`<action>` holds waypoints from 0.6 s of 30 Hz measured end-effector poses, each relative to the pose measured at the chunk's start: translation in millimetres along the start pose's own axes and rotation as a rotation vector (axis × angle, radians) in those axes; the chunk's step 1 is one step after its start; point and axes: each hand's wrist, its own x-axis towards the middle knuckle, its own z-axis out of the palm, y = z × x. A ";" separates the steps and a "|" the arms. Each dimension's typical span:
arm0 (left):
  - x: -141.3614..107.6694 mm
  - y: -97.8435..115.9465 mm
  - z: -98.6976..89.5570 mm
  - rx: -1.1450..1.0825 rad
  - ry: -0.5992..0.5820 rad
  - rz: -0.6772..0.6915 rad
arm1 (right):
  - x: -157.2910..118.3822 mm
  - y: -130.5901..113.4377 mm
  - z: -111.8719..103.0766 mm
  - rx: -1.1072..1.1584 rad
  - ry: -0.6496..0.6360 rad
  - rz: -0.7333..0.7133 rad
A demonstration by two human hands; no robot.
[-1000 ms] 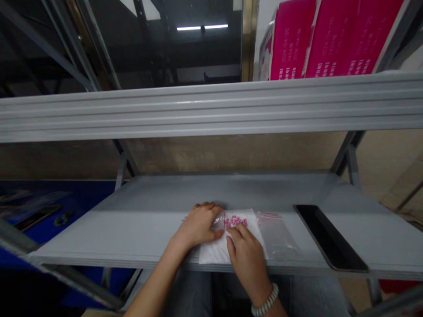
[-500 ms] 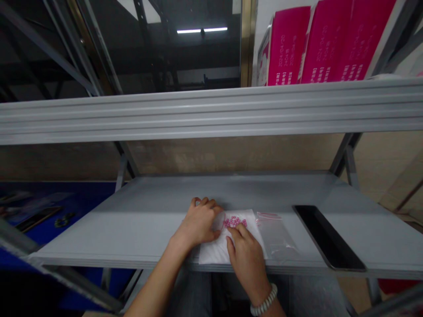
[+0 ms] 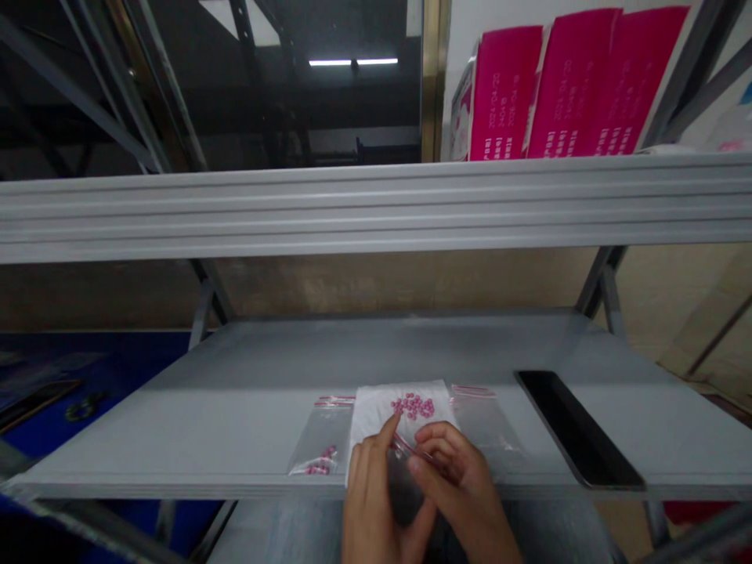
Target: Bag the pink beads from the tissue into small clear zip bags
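A small clear zip bag with a red-striped mouth is between my hands, in front of a pile of pink beads. My right hand pinches the bag near its striped edge. My left hand is on the other side, its index finger reaching up to the bag's mouth and the near beads, its thumb low against the bag. The beads lie on a white cloth or tissue, whose near part my hands hide. To the left, another zip bag holds several pink beads.
Right of the cloth lies a flat zip bag, then a black phone. A grey beam crosses above the grey shelf. Pink boxes stand higher up. A dark bracelet rests on the blue surface at left.
Both hands have drawn back from the beads toward me, with a zip bag now between them. The bag with beads on the left has come into sight. The view has shifted slightly.
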 end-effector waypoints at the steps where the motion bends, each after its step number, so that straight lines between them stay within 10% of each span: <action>1: -5.8 1.2 6.4 -0.069 0.034 -0.033 | -1.8 1.3 -2.6 0.027 -0.008 0.029; 5: -18.8 9.9 19.7 -0.273 0.130 -0.165 | -9.0 -0.7 -19.2 0.031 -0.038 0.072; 18: -1.0 13.1 -7.9 -0.571 -0.112 -0.504 | -25.5 -10.2 -35.0 -0.087 -0.002 -0.089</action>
